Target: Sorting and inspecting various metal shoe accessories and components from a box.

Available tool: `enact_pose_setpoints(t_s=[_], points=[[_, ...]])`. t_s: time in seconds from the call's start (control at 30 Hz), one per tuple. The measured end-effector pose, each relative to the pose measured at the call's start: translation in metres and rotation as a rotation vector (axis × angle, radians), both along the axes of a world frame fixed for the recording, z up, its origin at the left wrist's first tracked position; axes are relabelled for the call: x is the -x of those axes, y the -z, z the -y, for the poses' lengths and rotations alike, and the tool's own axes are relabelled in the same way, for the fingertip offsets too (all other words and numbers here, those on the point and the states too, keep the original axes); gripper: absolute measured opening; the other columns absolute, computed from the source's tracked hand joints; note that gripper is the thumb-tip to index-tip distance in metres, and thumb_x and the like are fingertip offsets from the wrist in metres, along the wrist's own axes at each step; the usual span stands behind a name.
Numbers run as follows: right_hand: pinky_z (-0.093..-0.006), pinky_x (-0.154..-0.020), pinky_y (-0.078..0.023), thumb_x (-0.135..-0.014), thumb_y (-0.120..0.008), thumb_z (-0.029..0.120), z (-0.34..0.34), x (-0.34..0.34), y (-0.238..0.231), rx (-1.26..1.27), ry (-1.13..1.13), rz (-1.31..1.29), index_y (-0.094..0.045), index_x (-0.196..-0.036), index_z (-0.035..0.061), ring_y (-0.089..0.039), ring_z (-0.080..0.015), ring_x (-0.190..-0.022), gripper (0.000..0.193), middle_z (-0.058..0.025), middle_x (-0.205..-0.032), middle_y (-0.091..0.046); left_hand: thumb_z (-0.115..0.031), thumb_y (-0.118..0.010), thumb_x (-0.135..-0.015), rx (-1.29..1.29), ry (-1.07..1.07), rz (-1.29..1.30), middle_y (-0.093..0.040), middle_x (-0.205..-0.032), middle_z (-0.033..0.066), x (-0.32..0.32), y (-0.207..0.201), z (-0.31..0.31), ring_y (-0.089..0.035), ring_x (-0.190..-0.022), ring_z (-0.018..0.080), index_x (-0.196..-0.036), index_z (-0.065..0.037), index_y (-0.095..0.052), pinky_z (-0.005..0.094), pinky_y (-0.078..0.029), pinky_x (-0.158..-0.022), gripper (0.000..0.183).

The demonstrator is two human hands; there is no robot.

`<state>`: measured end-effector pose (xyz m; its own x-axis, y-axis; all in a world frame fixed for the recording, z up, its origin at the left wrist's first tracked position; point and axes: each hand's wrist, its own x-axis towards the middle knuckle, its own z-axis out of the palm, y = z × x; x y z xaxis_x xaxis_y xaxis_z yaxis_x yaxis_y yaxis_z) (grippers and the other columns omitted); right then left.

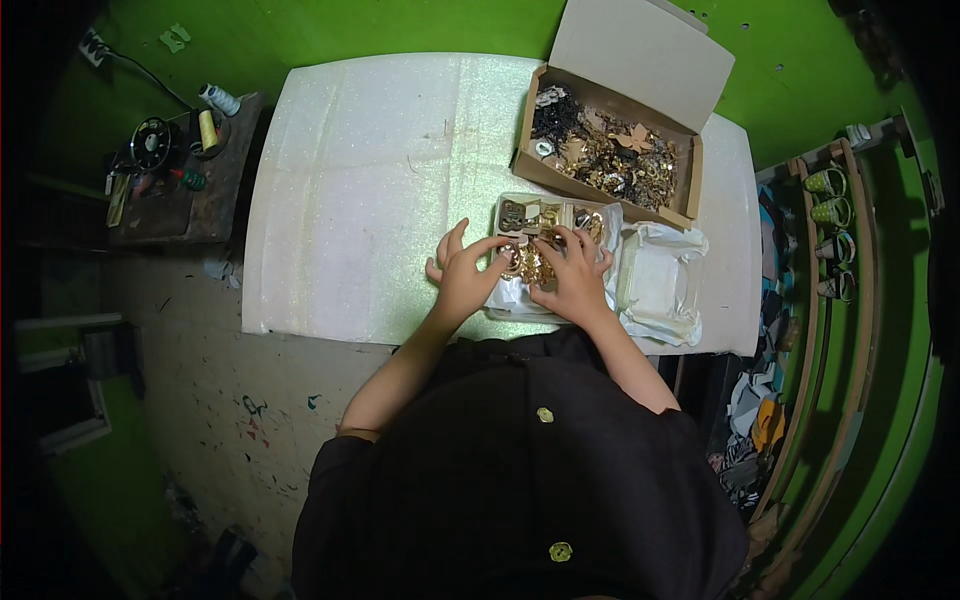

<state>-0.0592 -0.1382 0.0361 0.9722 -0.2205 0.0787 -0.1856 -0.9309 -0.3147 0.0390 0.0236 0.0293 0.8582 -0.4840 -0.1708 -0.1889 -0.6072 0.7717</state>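
Observation:
A white plastic-lined tray (512,298) sits near the table's front edge, sectioned and filled with small metal ornaments. Gold pieces (535,262) fill its front part; darker bronze buckle-like pieces (513,214) lie at its back left. My left hand (466,282) comes in from the left, thumb and forefinger closing on a small gold metal piece at the tray's left side, the other fingers stretched away. On the opposite side my right hand (580,285) bends over the gold pieces, its thumb and fingers apart. The fingertips touch or hover among them; I cannot tell which.
Behind the tray stands an open cardboard box (690,180) of mixed metal ornaments, its lid raised. A white plastic-wrapped tray or lid (660,275) lies right of it. Thread spools (208,130) stand on a dark side table (165,215). A wooden rack (868,250) holds sandals (830,212).

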Motion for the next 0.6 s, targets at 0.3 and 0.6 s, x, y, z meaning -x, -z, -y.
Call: enact_pose_setpoints(t_s=[0.3, 0.6], points=[[-0.057, -0.096, -0.018, -0.063, -0.071, 0.03, -0.003, -0.008, 0.001, -0.018, 0.037, 0.016, -0.054, -0.124, 0.0194, -0.031, -0.0307, -0.128, 0.063, -0.0115, -0.132, -0.041, -0.033, -0.065, -0.081, 0.013, -0.024, 0.011, -0.033, -0.143, 0.018, 0.001, 0.003, -0.004, -0.022, -0.134, 0.0326, -0.109, -0.025, -0.068, 0.0549, -0.005, -0.103, 0.029], [-0.0575, -0.095, -0.018, -0.068, -0.068, 0.029, -0.005, 0.005, 0.012, -0.071, 0.091, 0.082, -0.059, -0.116, 0.0188, -0.032, -0.0306, -0.126, 0.05, -0.0112, -0.13, -0.044, -0.032, -0.066, -0.08, 0.032, -0.011, 0.052, -0.033, -0.143, 0.0172, 0.002, 0.004, 0.0, -0.023, -0.134, 0.0325, -0.108, -0.026, -0.068, 0.0559, -0.005, -0.102, 0.029]])
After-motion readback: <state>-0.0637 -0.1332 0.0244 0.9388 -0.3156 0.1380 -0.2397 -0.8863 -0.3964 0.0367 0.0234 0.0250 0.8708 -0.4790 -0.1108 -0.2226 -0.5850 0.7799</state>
